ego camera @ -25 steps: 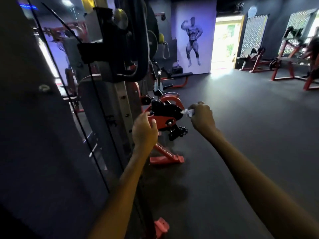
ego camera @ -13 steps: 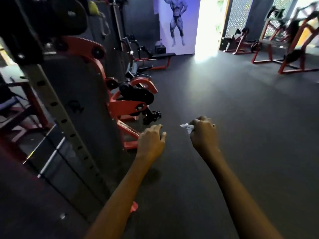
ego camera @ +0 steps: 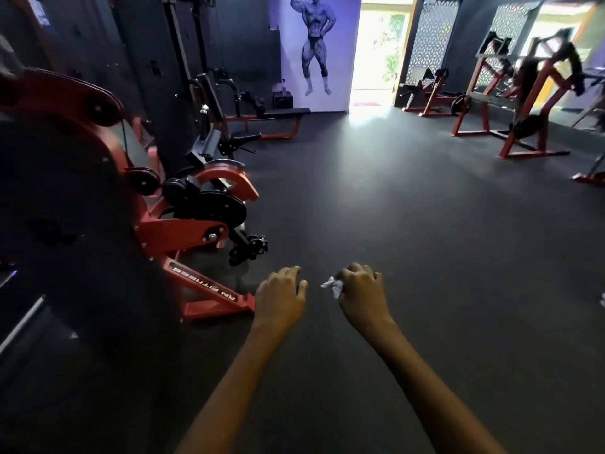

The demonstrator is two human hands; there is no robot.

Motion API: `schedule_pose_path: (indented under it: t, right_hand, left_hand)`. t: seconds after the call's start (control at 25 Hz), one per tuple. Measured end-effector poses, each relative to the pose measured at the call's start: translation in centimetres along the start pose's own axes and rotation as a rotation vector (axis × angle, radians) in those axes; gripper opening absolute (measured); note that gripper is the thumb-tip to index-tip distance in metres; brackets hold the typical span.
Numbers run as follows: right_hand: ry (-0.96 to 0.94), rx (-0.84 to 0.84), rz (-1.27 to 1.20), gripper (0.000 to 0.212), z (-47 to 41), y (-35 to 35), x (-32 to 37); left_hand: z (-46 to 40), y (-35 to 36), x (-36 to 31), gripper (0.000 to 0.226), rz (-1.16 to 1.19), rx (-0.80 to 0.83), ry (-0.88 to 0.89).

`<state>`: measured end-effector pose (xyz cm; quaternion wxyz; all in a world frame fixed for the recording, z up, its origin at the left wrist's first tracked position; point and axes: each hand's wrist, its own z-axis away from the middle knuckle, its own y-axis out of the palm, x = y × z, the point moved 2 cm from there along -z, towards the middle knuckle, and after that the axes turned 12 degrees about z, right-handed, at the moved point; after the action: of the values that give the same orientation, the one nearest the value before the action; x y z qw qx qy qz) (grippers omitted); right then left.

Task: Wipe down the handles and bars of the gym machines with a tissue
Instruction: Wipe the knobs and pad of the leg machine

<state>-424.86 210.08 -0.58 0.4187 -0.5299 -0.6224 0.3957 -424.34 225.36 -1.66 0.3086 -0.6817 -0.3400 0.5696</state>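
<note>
Now both arms reach forward over the dark floor (ego camera: 425, 257). The right hand (ego camera: 361, 294) is curled into a fist around a crumpled white tissue (ego camera: 334, 286), a bit of which pokes out on the side facing the left hand (ego camera: 280, 298). The left hand hangs just beside it, fingers loosely bent, gripping nothing. Neither hand touches any equipment. Ahead and to the left of the left hand stands a red and black gym machine (ego camera: 196, 221), its red base foot (ego camera: 212, 296) close to that hand.
</note>
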Motion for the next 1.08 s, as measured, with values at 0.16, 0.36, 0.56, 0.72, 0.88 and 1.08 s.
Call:
schedule_pose_path:
  t: [0.16, 0.36, 0.56, 0.72, 0.88, 1.08]
  right_hand:
    - [-0.002, 0.013, -0.020, 0.014, -10.2, 2.6, -5.3]
    - [0.020, 0.063, -0.039, 0.017, -22.3, 7.4, -11.5]
    - [-0.123, 0.088, -0.085, 0.019, -36.7, 12.2, -16.4]
    - [-0.294, 0.132, -0.108, 0.018, -48.9, 15.3, -19.7]
    - [-0.390, 0.173, -0.155, 0.015, -59.5, 18.3, -20.3]
    - [-0.522, 0.202, -0.244, 0.010, -73.0, 24.1, -17.7]
  left_hand:
    - [-10.9, 3.5, -1.9, 0.042, -0.034, 0.030, 0.005]
    - [-23.6, 7.3, -3.6, 0.044, -0.113, 0.053, -0.034]
    - [-36.5, 11.3, -4.1, 0.045, -0.165, 0.001, -0.120]
    - [-46.6, 13.5, -5.3, 0.046, -0.193, -0.067, -0.258]
    - [-55.6, 14.0, -4.9, 0.045, -0.209, -0.146, -0.346]
    - [-67.9, 15.0, -0.8, 0.044, -0.196, -0.248, -0.445]
